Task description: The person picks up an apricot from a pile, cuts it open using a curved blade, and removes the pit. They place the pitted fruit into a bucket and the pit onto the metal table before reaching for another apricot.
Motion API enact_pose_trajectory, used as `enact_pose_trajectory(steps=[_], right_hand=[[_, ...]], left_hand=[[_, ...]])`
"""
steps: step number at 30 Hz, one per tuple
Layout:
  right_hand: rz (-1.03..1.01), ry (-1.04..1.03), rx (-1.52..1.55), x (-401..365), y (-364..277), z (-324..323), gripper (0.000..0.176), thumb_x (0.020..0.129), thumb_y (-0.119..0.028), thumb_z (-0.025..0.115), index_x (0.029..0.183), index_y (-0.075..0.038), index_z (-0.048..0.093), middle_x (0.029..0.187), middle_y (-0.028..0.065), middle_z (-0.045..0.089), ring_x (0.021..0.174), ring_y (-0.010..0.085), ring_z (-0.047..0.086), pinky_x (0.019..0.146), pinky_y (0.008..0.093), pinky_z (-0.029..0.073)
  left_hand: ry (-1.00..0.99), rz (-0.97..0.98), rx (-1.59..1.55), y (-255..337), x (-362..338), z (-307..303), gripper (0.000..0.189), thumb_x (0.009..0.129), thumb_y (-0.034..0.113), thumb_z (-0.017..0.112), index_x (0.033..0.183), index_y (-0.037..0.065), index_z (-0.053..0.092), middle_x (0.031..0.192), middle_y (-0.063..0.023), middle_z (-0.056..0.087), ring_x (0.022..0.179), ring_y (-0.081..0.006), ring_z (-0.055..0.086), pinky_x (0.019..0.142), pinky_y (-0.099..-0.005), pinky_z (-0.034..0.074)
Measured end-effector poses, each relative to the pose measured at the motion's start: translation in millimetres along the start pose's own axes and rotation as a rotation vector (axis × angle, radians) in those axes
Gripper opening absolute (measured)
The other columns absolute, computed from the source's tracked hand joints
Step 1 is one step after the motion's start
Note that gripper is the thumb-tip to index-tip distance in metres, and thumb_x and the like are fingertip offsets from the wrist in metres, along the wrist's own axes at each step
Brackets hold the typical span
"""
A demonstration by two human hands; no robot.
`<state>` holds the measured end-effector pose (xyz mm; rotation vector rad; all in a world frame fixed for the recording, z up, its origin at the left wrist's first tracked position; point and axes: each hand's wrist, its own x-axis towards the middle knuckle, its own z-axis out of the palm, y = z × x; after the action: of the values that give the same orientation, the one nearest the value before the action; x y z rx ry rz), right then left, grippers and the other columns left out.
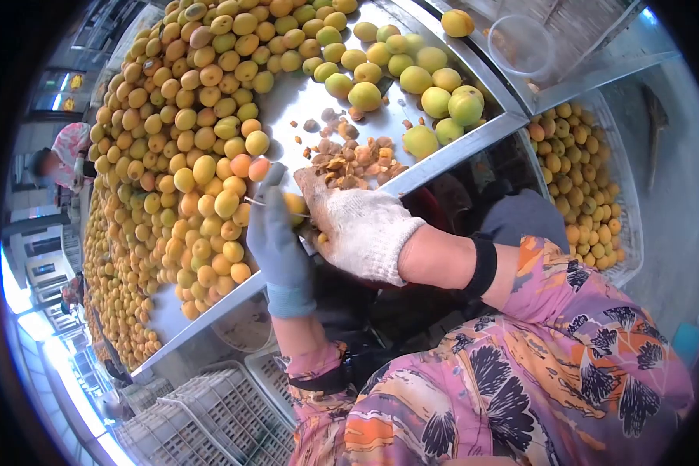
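My left hand [278, 233], in a grey-blue glove, is at the near edge of the metal table, closed about a yellow apricot [294, 205] at its inner side. A thin metal strip [254, 202] crosses its fingers. Close beside it, my right hand [361, 229] wears a white knit glove with brown-stained fingertips. Its fingers curl inward toward the apricot; I cannot tell what they grip. Just beyond the hands lies a heap of apricot pits and brown scraps [357, 161]. Many whole apricots [202, 124] are piled to the left.
The metal table [427, 172] has a raised rim. Greener apricots [416, 80] lie at its far right. A clear plastic tub [520, 46] sits on the neighbouring surface. Right, a crate of apricots [625, 202] stands low. White crates [210, 412] are lower left. Another person [68, 155] is far left.
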<state>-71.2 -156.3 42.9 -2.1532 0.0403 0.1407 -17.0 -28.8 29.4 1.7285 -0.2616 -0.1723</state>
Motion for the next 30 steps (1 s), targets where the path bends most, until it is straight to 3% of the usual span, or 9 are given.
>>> enact_pose_trajectory(steps=[1,5,7,11,14,20,27,30], right_hand=[[-0.025,0.004,0.003,-0.6,0.6,1.8,0.042,0.085,-0.021,0.058,0.117,0.001,0.044,0.089,0.0265,0.066,0.088,0.0418,0.066,0.074,0.0505,0.052],[-0.003,-0.009,0.002,1.4,1.9,2.0,0.038,0.085,-0.02,0.058,0.115,0.0,0.046,0.088,0.0256,0.066,0.088,0.0414,0.066,0.074,0.0502,0.052],[0.001,-0.026,-0.047,2.6,4.0,1.2,0.035,0.084,-0.02,0.058,0.111,0.001,0.049,0.087,0.025,0.067,0.088,0.0406,0.066,0.075,0.0494,0.052],[0.026,-0.007,-0.067,3.4,8.1,1.2,0.032,0.083,-0.019,0.059,0.107,0.001,0.053,0.087,0.0239,0.067,0.088,0.0395,0.067,0.075,0.048,0.053],[0.016,-0.015,-0.059,4.5,8.4,1.6,0.03,0.082,-0.019,0.06,0.105,0.001,0.058,0.089,0.0233,0.068,0.089,0.0387,0.067,0.076,0.0471,0.053],[0.055,0.033,0.029,5.7,6.8,0.5,0.029,0.079,-0.019,0.062,0.102,0.0,0.063,0.092,0.0227,0.068,0.09,0.0382,0.067,0.08,0.046,0.053],[-0.128,-0.073,0.133,10.6,18.6,-0.5,0.027,0.079,-0.023,0.061,0.094,-0.001,0.068,0.091,0.0233,0.068,0.091,0.0387,0.066,0.081,0.045,0.052],[-0.191,-0.099,0.165,14.9,22.6,-5.5,0.03,0.076,-0.025,0.062,0.09,0.0,0.069,0.088,0.0238,0.068,0.089,0.0382,0.066,0.08,0.0442,0.053]], left_hand=[[0.038,-0.112,-0.314,-0.5,0.3,0.0,0.058,0.103,0.044,0.036,0.126,-0.005,0.055,0.118,-0.0129,0.062,0.099,-0.0168,0.061,0.088,-0.0305,0.049],[0.029,-0.133,-0.301,-4.1,1.3,-2.8,0.062,0.103,0.047,0.033,0.126,-0.006,0.055,0.118,-0.0134,0.062,0.095,-0.0161,0.062,0.085,-0.0307,0.051],[0.007,-0.148,-0.197,10.7,-1.9,0.6,0.05,0.103,0.034,0.038,0.126,-0.006,0.055,0.114,-0.0111,0.061,0.1,-0.0158,0.058,0.089,-0.0298,0.047],[-0.103,-0.048,0.147,3.3,-1.3,-0.9,0.046,0.102,0.032,0.044,0.124,-0.005,0.058,0.116,-0.0123,0.061,0.103,-0.015,0.057,0.091,-0.0289,0.045],[-0.085,0.049,0.413,5.5,-3.7,2.1,0.034,0.097,0.023,0.057,0.118,-0.004,0.063,0.098,-0.0076,0.067,0.087,-0.012,0.059,0.08,-0.0257,0.048],[-0.173,0.04,0.207,-2.2,-3.7,-5.7,0.028,0.095,0.02,0.061,0.111,-0.004,0.064,0.085,-0.0017,0.063,0.078,-0.0072,0.055,0.071,-0.024,0.047],[-0.213,0.098,0.146,1.6,-11.7,-7.0,0.029,0.096,0.017,0.059,0.115,-0.004,0.062,0.095,-0.0037,0.064,0.083,-0.0079,0.056,0.075,-0.0234,0.048],[-0.211,0.214,0.169,-3.7,-13.4,-7.7,0.03,0.095,0.014,0.056,0.118,-0.006,0.06,0.106,-0.0092,0.065,0.091,-0.0116,0.058,0.08,-0.0249,0.048]])
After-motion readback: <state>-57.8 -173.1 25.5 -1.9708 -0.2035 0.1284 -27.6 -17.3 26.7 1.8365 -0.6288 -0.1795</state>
